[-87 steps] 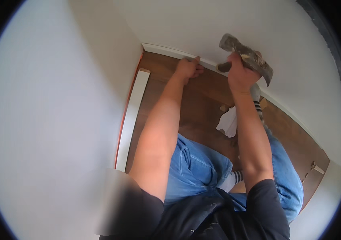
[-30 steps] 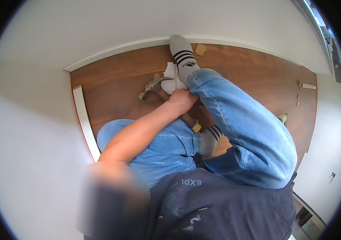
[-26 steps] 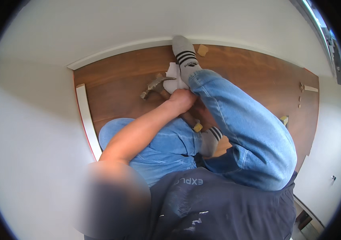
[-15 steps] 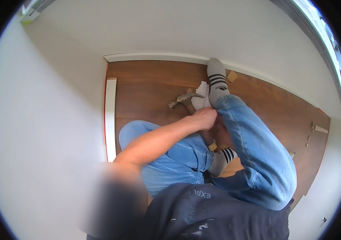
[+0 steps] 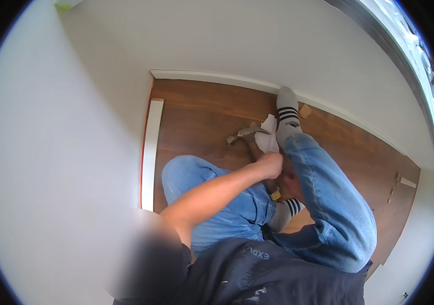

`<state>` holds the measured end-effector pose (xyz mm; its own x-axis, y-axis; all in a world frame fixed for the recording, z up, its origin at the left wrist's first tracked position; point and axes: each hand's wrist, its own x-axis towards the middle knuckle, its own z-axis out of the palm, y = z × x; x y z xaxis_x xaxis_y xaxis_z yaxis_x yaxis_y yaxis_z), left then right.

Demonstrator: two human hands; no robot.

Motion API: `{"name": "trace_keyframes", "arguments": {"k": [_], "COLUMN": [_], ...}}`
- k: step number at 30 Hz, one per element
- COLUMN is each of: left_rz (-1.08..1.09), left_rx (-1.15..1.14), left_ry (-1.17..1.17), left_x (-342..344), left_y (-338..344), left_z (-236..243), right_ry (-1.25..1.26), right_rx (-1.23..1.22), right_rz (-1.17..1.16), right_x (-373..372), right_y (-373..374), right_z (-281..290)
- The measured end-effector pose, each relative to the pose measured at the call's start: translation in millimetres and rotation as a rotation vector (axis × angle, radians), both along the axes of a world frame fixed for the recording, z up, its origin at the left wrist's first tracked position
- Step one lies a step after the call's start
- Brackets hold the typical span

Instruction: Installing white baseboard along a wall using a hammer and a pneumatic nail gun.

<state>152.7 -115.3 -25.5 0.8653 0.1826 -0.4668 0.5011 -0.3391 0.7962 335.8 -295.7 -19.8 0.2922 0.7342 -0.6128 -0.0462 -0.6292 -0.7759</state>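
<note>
My left hand (image 5: 271, 165) is closed between my legs, its fingertips turned in beside my raised right leg. What it holds, if anything, is too small to make out. My right hand (image 5: 290, 181) is close by, partly hidden behind that leg, with its visible fingers curled. A claw hammer (image 5: 245, 133) lies on the wooden floor just beyond my left hand, its handle passing under my left wrist. Next to the hammer head is a torn white sheet-like piece (image 5: 268, 134). A small yellowish block or handle end (image 5: 276, 195) shows below my hands.
White baseboard (image 5: 217, 77) runs along the far wall, where my right foot (image 5: 287, 104) rests. A white trim strip (image 5: 152, 147) lies by the left wall. A tan scrap (image 5: 305, 111) sits beyond my foot; a short white piece (image 5: 407, 182) and crumbs lie far right.
The view has shifted, so the whole scene sits a little further right and lower. My hands stay together between my legs; more of my right hand now shows.
</note>
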Motion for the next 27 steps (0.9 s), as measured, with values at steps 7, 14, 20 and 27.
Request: {"name": "trace_keyframes", "arguments": {"k": [7, 14, 20, 27], "left_rz": [0.005, -0.185, -0.398, 0.176], "left_rx": [-0.071, 0.061, 0.177, -0.303], "left_ry": [0.05, 0.076, 0.046, 0.003], "left_x": [-3, 14, 9, 8], "left_y": [-8, -10, -19, -12], "left_z": [14, 26, -15, 7], "right_ry": [-0.036, -0.112, -0.171, -0.287], "right_rx": [0.008, -0.013, 0.0, -0.029], "right_rz": [0.045, 0.05, 0.061, 0.033], "right_x": [-25, -21, -29, -4], "right_y": [35, 34, 56, 43], "right_z": [-9, -16, -13, -8]}}
